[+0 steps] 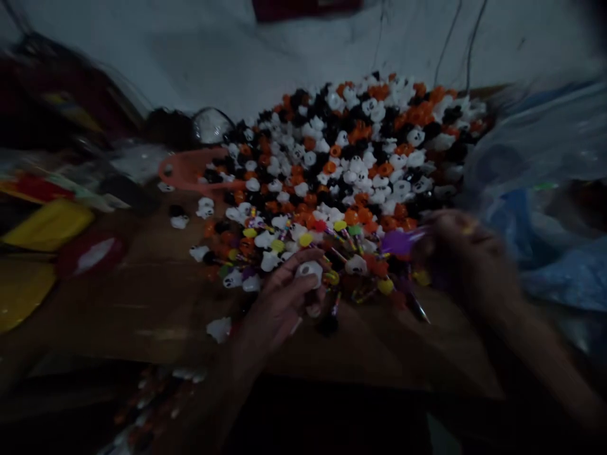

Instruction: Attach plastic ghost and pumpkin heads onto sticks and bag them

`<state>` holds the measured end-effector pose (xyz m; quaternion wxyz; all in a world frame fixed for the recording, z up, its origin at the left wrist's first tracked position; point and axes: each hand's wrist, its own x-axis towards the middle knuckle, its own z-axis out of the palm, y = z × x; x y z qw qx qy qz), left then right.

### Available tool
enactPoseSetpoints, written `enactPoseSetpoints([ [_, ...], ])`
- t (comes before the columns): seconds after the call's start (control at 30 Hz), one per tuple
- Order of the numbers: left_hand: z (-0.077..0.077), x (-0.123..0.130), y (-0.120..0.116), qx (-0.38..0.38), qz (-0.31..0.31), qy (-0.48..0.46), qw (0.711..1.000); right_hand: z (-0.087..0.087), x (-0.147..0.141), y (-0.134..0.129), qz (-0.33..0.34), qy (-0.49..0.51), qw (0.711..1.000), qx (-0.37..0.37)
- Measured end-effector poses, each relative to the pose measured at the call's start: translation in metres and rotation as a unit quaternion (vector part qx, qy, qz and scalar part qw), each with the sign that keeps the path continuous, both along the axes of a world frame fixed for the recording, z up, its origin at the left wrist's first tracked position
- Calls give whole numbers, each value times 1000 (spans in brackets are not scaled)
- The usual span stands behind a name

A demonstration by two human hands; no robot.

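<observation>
My left hand is closed round a small white piece with a round hole in it, held by thumb and fingers at the near edge of the pile. To the right, my right hand is raised and smeared by motion, its fingers near a shiny purple item; whether they grip it is unclear. Behind both hands rises a big heap of small white, orange and black figures, some with ghost faces. Thin shiny sticks with yellow, red and green ends lie along the heap's front.
An orange scoop lies at the heap's left side. Yellow packets and a dark red round item are on the brown table at left. Clear and blue plastic bags stand at right. More pieces show below the table edge.
</observation>
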<state>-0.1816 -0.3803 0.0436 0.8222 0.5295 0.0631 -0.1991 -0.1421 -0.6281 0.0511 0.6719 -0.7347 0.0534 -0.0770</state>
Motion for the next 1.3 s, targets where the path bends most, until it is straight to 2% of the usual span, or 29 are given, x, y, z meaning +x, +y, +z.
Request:
enactPoseSetpoints([
  [0.03,0,8,-1,-17,24,-15,999,-4,4,27,60,-17,997,47],
  [0.07,-1,14,0,-10,42,-31,999,-9,8,51,99,-37,993,60],
  [0.13,-3,19,4,69,61,-73,993,-17,14,86,140,-71,987,46],
  [0.2,-5,18,13,183,60,-121,974,-24,18,101,156,-91,983,8],
  [0.3,-3,19,25,286,31,-163,944,-26,17,96,196,-147,966,-80],
  [0.4,0,25,27,310,-19,-192,931,-24,16,84,237,-236,923,-190],
  [0.47,0,30,22,325,-46,-212,921,-24,16,78,242,-267,905,-227],
  [0.6,-4,36,13,409,-53,-223,883,-26,18,66,155,-268,920,-239],
  [0.67,-6,37,11,427,-34,-209,879,-26,18,60,133,-260,927,-234],
  [0.83,-11,38,5,444,24,-177,878,-32,13,55,216,-263,914,-221],
  [1.0,-11,41,1,475,0,-156,866,-39,9,52,288,-281,866,-296],
  [1.07,-9,44,0,472,-36,-161,866,-40,7,49,295,-288,849,-330],
  [1.17,-6,47,-6,481,-81,-181,854,-44,-1,45,291,-301,840,-344],
  [1.3,-2,38,-17,525,-86,-237,813,-50,-20,50,256,-279,860,-343],
])
